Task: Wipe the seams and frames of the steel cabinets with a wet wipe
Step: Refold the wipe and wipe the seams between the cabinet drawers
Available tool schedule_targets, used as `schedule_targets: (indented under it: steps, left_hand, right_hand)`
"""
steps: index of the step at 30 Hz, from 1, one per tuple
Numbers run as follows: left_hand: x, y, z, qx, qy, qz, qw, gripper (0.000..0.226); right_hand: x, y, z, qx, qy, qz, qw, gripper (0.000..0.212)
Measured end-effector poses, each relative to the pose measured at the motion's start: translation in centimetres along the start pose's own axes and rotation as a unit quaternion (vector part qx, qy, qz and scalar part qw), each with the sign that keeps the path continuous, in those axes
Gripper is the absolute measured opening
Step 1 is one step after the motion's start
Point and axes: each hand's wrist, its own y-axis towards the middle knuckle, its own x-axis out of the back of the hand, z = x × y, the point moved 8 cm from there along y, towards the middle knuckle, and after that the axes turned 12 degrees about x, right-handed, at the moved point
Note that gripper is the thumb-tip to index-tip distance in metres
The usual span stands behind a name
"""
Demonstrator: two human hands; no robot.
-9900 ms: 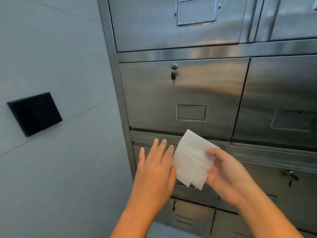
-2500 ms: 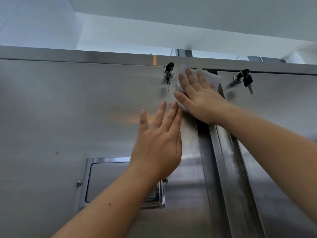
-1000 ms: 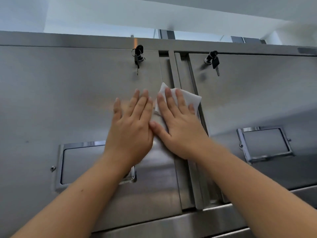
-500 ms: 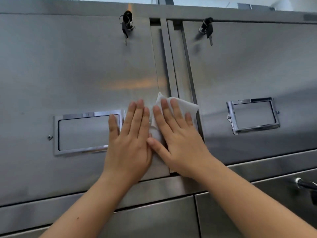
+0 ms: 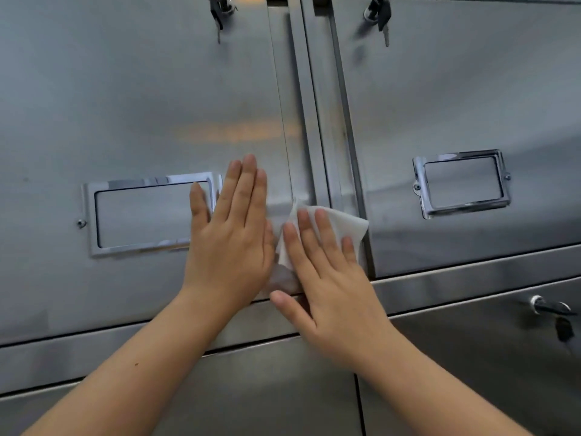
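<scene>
No writing can be read anywhere: the left label holder [image 5: 141, 182] and the right label holder [image 5: 459, 154] are chrome rims around plain steel. 2 bunches of keys hang at the top, the left key [image 5: 217, 14] and the right key [image 5: 380, 14], and a third lock [image 5: 550, 308] sits low on the right.

The wet wipe [image 5: 345, 225] lies flat on the frame strip [image 5: 317, 105] between the left door [image 5: 125, 105] and the right door [image 5: 456, 89], near their lower edges. The right hand [image 5: 333, 287] presses it there. Its grip is flat, not pinching: fingers straight and slightly spread over the cloth, thumb stretched out to the left by the rail [image 5: 471, 284] below.

The left hand [image 5: 229, 243] rests flat on the left door just beside the wipe, with its grip spread flat and holding nothing. Its fingers are straight and close together, and the little finger lies over the right end of the left label holder.
</scene>
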Motion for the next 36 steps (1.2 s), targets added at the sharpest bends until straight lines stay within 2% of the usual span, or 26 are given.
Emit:
schedule_targets:
  steps: [9,16,20,22,25,31,36]
  left_hand:
    - [0.2,0.0,0.0,-0.006,-0.009,-0.011,1.0,0.056]
    - [0.2,-0.6,-0.2,0.0,0.001,-0.004,1.0,0.054]
    - [0.1,-1.1,-0.3,-0.001,-0.007,0.011,1.0,0.054]
    - [0.1,-1.0,-0.2,-0.004,-0.004,0.01,1.0,0.055]
    - [0.1,-0.9,-0.1,-0.003,-0.006,0.004,1.0,0.055]
    - [0.2,-0.9,-0.2,0.0,-0.01,0.006,1.0,0.053]
    - [0.1,-1.0,-0.2,-0.002,-0.012,0.012,1.0,0.053]
  right_hand:
    - [2.4,5.8,-1.7,-0.033,0.018,0.03,0.999,0.072]
    - [-0.4,-1.7,0.8,-0.026,0.005,-0.001,1.0,0.069]
    - [0.5,0.3,0.1,-0.039,0.033,0.006,0.999,0.073]
    - [0.9,2.5,-0.7,-0.058,0.059,0.043,0.996,0.073]
    - [1.8,4.2,-0.9,-0.066,0.046,0.047,0.996,0.071]
    - [-0.2,-2.0,1.2,-0.032,0.008,0.013,0.999,0.069]
    - [-0.9,-3.6,1.4,-0.027,-0.024,0.053,0.998,0.071]
